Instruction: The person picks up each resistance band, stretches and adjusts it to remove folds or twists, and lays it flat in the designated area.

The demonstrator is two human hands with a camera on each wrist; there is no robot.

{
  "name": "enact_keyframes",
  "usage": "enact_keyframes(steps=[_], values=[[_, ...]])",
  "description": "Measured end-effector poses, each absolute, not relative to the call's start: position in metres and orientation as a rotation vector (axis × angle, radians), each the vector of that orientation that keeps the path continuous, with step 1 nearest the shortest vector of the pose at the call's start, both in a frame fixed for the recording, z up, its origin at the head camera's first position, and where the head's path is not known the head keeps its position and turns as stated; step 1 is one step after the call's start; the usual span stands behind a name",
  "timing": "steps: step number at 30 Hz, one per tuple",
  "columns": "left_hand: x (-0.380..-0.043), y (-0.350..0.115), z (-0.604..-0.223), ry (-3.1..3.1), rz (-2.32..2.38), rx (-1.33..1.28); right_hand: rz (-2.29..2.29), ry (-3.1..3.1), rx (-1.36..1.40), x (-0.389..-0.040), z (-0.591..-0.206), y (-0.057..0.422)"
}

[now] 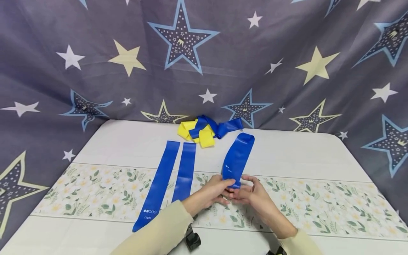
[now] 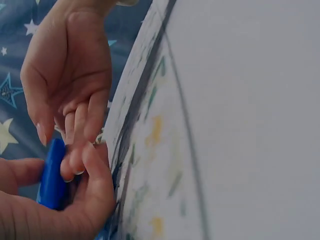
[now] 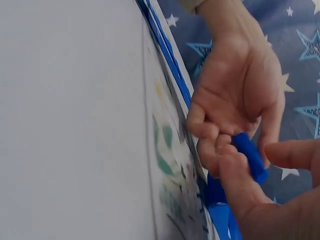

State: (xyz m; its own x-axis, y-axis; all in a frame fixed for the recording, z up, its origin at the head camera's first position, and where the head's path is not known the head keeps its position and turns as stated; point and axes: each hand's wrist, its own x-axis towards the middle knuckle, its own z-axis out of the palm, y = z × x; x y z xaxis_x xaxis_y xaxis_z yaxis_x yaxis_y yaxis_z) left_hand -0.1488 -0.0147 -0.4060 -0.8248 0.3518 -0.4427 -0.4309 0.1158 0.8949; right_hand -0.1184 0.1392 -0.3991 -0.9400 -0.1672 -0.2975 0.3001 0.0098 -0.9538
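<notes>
A blue resistance band (image 1: 238, 156) lies lengthwise on the table, its near end rolled up between my two hands. My left hand (image 1: 211, 191) pinches one side of the small roll (image 2: 52, 175), the thumb on top of the band in the head view. From the other side my right hand (image 1: 255, 194) holds the roll with thumb and curled fingers, as the right wrist view shows at the blue roll (image 3: 251, 157). The fingertips of both hands meet below it. The band's far end is looped over on itself.
Two more flat blue bands, one marked Light (image 1: 159, 187) and another beside it (image 1: 185, 170), lie to the left, partly under the left forearm. At the back, a crumpled heap of yellow bands (image 1: 207, 137) and blue bands (image 1: 227, 128) sits against the star-patterned curtain (image 1: 271, 88).
</notes>
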Motion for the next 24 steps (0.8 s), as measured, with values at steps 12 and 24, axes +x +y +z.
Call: enact_keyframes(steps=[12, 24], values=[[-0.137, -0.049, -0.404, 1.935, 1.693, -0.146, -1.822, 1.910, 0.053, -0.107, -0.408, 0.141], [-0.119, -0.055, -0.401, 1.839, 1.791, -0.067, -2.080, 1.346, -0.015, -0.104, -0.417, 0.135]])
